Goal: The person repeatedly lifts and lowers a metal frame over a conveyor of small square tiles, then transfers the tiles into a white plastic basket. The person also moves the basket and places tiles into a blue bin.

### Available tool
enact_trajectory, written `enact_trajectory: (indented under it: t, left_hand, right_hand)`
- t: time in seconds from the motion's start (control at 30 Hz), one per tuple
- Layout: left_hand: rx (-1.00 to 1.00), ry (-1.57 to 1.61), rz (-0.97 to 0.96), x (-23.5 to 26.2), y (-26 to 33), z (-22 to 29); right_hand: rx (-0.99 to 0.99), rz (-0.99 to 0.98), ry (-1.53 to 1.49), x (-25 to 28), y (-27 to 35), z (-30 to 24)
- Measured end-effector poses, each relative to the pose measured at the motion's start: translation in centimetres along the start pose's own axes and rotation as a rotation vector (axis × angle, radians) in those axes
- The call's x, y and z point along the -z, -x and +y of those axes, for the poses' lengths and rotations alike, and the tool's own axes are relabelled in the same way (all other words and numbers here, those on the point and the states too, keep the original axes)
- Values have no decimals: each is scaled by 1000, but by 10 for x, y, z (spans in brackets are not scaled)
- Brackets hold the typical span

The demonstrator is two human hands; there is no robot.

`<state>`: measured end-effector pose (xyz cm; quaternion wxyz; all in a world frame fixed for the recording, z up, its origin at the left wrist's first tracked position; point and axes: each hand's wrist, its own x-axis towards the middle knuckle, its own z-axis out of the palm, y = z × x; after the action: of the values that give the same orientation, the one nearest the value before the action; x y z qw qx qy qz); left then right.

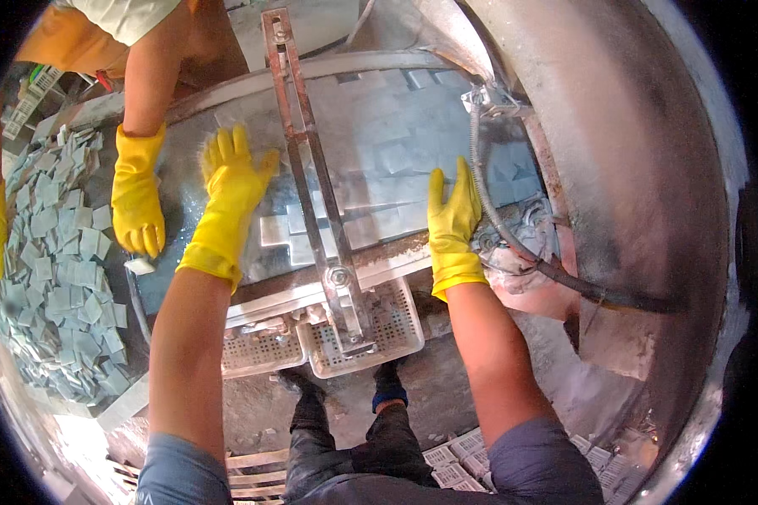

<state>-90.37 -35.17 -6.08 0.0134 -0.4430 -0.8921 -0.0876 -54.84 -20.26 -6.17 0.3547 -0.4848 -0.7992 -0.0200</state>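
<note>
My left hand (233, 181), in a yellow rubber glove, is stretched over the wet belt-like surface (177, 236), left of the tiles. Its fingers are spread and slightly blurred, and nothing shows in its grip. My right hand (455, 220), gloved the same way, lies at the near right edge of the tiles with fingers extended and thumb apart. Pale square tiles (396, 220) lie flat in rows between my hands and reach to the far side. A rusty slotted metal bar (316, 198) crosses above them, between my two hands.
A co-worker's gloved hand (137, 202) hangs at the left above a small white piece (140, 265). A heap of loose tiles (59, 278) covers the far left. White perforated baskets (366, 332) sit below the near edge. A grey hose (514, 240) curves past my right hand.
</note>
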Motion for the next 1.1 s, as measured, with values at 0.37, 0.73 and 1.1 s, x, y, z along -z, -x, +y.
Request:
enact_trajectory:
  t: [0.37, 0.73, 1.1]
  left_hand:
    - [-156, 30, 17, -4, 79, 63]
    - [-435, 514, 242, -12, 139, 75]
    - [-47, 587, 300, 81, 421, 55]
  right_hand:
    - [-36, -50, -4, -2, 5, 8]
    - [-139, -65, 0, 3, 4, 1]
    - [397, -277, -96, 53, 81, -30]
